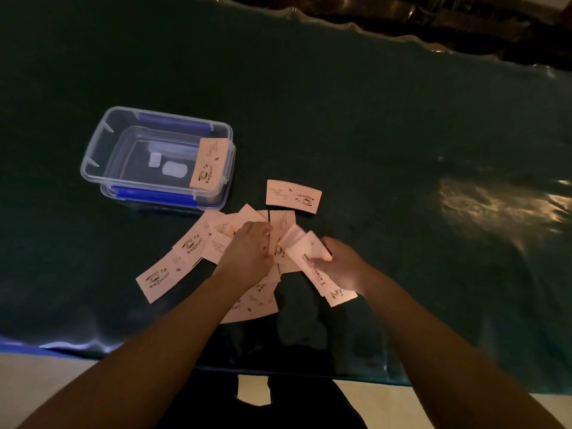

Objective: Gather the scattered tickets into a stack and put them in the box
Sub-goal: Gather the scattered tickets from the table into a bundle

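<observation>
Pale pink tickets (185,246) printed with a coffee cup and small text, fanned in an overlapping heap at centre of the surface (371,150). One lone ticket (293,197) lay flat just beyond the heap at 12 o'clock, apart from it. Another ticket (210,164) leaned against the box's right wall, tilted, upper end on the rim.

Right hand (340,264) closed around a small sheaf of tickets (312,258), edges splayed, lowest one hanging toward 5 o'clock. Left hand (247,249) pressed palm-down on the heap, fingers curled over the cards; whether pinching one could not be told.

Clear plastic box (102,156) with blue clip handles at 10 o'clock from the heap, lid off, seated in what looked like a second clear shell; inside, only the leaning ticket and two whitish patches on the bottom.

Dark green surface under a glossy, rippled clear sheet, glare at 3 o'clock. Dim room; pale floor (46,382) at the near edge.
</observation>
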{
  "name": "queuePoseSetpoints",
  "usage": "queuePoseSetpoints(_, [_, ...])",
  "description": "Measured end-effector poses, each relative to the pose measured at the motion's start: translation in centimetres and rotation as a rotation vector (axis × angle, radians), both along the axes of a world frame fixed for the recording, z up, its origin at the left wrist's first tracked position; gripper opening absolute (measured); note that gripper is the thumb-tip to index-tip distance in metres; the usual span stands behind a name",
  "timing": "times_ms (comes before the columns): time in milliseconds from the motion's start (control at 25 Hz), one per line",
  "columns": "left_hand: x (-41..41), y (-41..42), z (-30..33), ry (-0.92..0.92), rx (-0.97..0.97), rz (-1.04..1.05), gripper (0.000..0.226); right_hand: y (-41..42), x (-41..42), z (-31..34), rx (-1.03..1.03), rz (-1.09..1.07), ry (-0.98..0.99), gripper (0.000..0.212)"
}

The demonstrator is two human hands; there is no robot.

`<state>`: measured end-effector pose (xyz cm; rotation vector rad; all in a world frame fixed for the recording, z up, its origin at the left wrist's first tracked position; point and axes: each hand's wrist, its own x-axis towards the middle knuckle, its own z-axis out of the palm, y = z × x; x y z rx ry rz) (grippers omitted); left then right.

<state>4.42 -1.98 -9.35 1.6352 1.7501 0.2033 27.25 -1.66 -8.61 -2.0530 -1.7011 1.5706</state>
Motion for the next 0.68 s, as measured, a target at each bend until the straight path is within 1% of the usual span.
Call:
queuePoseSetpoints(120, [-0.1,0.0,0.2,0.085,-0.030,-0.028,0.054,-0.7,0.4,0.2,-0.070,-0.297,0.048,0.036])
queuePoseSetpoints(200, [0.4,0.1,0.6,0.084,-0.037,-0.015,0.052,-0.8,0.1,0.4,-0.157,-0.489,0.140,0.038])
queuePoseSetpoints(280, [1.1,0.1,0.9,0.059,-0.028,-0.020,0.047,-0.3,-0.5,0.6,-0.212,-0.620,0.245,0.037])
queuePoseSetpoints(360, [1.8,-0.1,1.3,0.038,-0.029,-0.051,0.038,0.5,-1.4,0.6,-0.203,-0.657,0.294,0.033])
queuePoseSetpoints(440, [2.5,-0.4,1.8,0.027,-0.024,-0.094,0.027,1.3,-2.3,0.6,-0.167,-0.651,0.293,0.033])
queuePoseSetpoints(520, [3.3,-0.7,2.2,-0.003,-0.003,-0.145,0.019,1.9,-3.1,0.5,-0.131,-0.624,0.238,0.034])
queuePoseSetpoints(600, [4.1,-1.2,2.5,-0.003,0.036,-0.182,0.016,2.2,-3.6,0.4,-0.110,-0.601,0.174,0.035])
queuePoseSetpoints(680, [4.5,-1.6,2.4,-0.007,0.059,-0.157,0.016,2.4,-3.6,0.2,-0.107,-0.597,0.133,0.035])
